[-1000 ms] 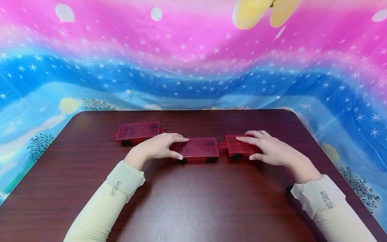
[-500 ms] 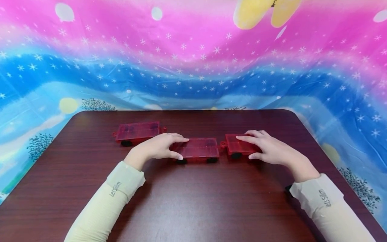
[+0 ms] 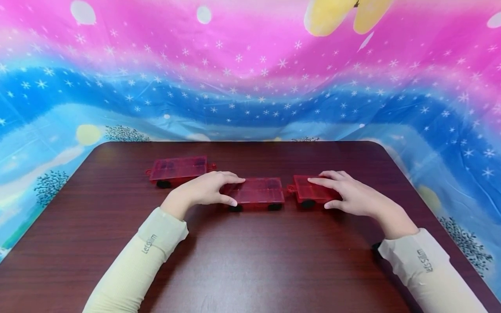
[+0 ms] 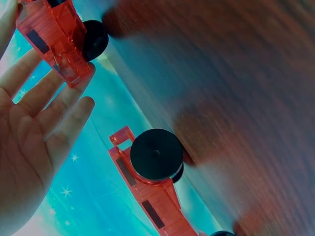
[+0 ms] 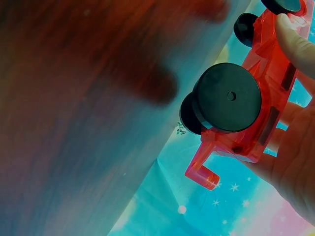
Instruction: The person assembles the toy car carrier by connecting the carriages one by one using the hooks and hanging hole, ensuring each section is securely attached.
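Note:
My left hand (image 3: 205, 189) grips the left end of a see-through red toy car base (image 3: 258, 191) with black wheels, its thumb at the near edge and fingers across the top. In the left wrist view that base (image 4: 59, 42) shows above the palm. On the right, my right hand (image 3: 352, 195) holds a second red car base (image 3: 309, 188) between thumb and fingers, hiding its right end. Its coupling ring faces the middle base, a small gap apart. Its underside and a hook-like end (image 5: 202, 177) show in the right wrist view.
A third red car base (image 3: 178, 168) stands farther back on the left, with couplings at both ends. The dark brown wooden table (image 3: 250, 256) has a rounded far edge. Behind it hangs a pink and blue cloth (image 3: 250, 87) with snowflakes.
My right hand and its car base have shifted a little, slightly up to the left and then back down to the right. The left hand and the other bases stay in place.

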Demonstrator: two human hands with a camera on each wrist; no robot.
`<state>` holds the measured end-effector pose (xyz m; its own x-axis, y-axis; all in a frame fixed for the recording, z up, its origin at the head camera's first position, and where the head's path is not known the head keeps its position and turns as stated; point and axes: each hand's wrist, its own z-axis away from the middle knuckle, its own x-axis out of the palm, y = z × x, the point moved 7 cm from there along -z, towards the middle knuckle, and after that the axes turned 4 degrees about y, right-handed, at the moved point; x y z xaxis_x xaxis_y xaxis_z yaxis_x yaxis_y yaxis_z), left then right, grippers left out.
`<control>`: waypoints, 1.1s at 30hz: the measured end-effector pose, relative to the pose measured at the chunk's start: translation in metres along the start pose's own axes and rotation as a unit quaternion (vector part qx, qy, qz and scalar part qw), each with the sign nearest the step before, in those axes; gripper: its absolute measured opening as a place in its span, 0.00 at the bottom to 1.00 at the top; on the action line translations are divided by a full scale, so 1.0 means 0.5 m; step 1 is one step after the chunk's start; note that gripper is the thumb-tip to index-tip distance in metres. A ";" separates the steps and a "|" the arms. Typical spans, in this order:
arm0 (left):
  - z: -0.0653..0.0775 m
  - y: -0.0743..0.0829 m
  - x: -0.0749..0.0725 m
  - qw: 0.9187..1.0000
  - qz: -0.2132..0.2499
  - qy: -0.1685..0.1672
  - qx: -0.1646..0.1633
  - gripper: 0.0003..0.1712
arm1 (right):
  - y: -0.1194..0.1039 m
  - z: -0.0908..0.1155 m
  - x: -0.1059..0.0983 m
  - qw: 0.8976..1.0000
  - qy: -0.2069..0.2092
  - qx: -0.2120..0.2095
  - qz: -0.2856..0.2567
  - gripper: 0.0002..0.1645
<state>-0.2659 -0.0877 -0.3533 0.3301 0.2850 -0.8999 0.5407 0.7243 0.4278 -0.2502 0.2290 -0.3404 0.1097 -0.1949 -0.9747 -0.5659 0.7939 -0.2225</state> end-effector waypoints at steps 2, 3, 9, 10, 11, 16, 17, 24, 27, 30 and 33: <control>0.000 0.000 0.001 1.000 0.002 -0.001 -0.001 0.41 | 0.000 0.000 0.002 1.000 -0.001 0.000 0.000 0.45; 0.000 0.000 0.002 1.000 0.003 -0.001 -0.002 0.41 | 0.000 0.000 0.003 1.000 -0.001 -0.002 0.000 0.45; 0.002 -0.001 0.002 1.000 0.006 -0.001 -0.005 0.41 | 0.006 -0.002 0.012 1.000 -0.011 0.009 0.002 0.46; 0.003 -0.001 0.002 1.000 0.005 -0.002 -0.005 0.41 | 0.007 -0.002 0.013 1.000 -0.012 0.012 0.003 0.47; 0.003 -0.001 0.002 1.000 0.005 -0.002 -0.005 0.41 | 0.008 -0.003 0.013 1.000 -0.011 0.013 0.003 0.47; 0.003 0.000 -0.001 1.000 0.002 -0.001 -0.003 0.41 | 0.009 -0.006 0.012 1.000 -0.007 0.013 0.006 0.47; 0.003 0.000 -0.002 1.000 0.002 -0.001 -0.003 0.41 | 0.009 -0.006 0.012 1.000 -0.007 0.014 0.006 0.47; 0.001 0.000 -0.001 1.000 0.002 -0.002 -0.003 0.41 | 0.011 -0.007 0.011 1.000 -0.008 0.021 -0.002 0.47; 0.001 0.001 0.000 1.000 -0.001 -0.005 -0.004 0.41 | 0.012 -0.008 0.011 1.000 -0.008 0.020 -0.005 0.47; 0.003 0.002 -0.003 1.000 -0.007 -0.006 -0.003 0.42 | 0.012 -0.010 0.010 1.000 -0.010 0.021 -0.013 0.47; 0.006 0.001 -0.004 1.000 -0.013 -0.006 0.001 0.42 | 0.011 -0.013 0.007 0.999 -0.011 0.025 -0.023 0.47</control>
<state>-0.2640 -0.0896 -0.3508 0.3244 0.2584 -0.9099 0.5515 0.7299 0.4039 -0.2582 0.2287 -0.3447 0.1534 -0.2203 -0.9633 -0.5175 0.8126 -0.2682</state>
